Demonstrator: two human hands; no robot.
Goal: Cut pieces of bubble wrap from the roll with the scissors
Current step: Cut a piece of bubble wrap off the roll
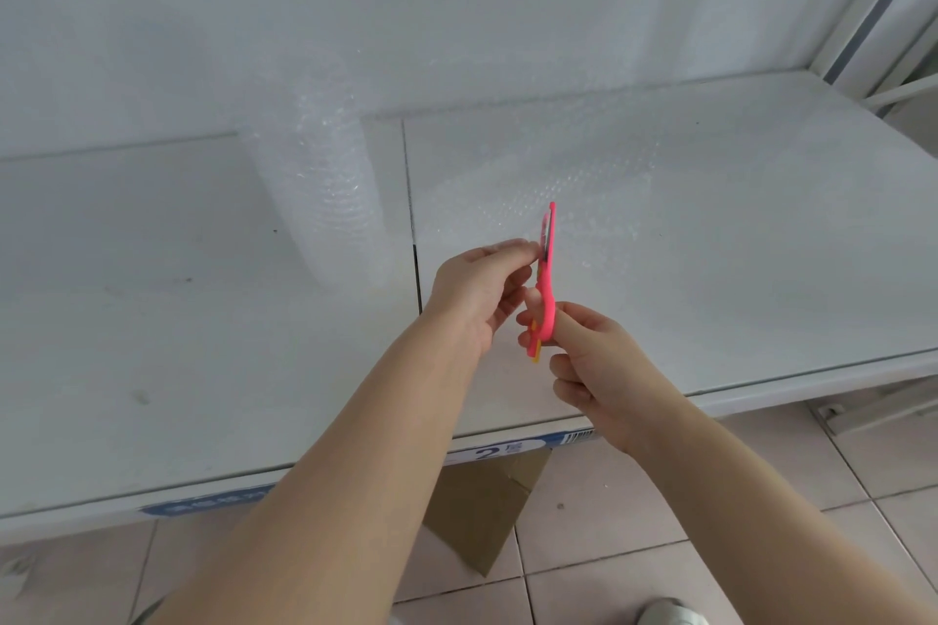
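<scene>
A roll of clear bubble wrap [325,183] stands upright on the white table [152,320], left of centre. A sheet of bubble wrap [583,178] lies flat to its right, spread over the tabletop. Pink scissors [547,269] are held edge-on above the table's front part, blades pointing away from me. My right hand [599,365] grips the scissors' handle loops. My left hand [482,289] pinches at the scissors' blades with its fingertips; whether bubble wrap is between those fingers cannot be made out.
A seam [411,218] splits the table into two tops. A white wall rises behind the table, and a white frame [873,15] stands at the right. Brown cardboard [482,513] lies on the tiled floor under the table's front edge. A shoe [670,614] shows at the bottom.
</scene>
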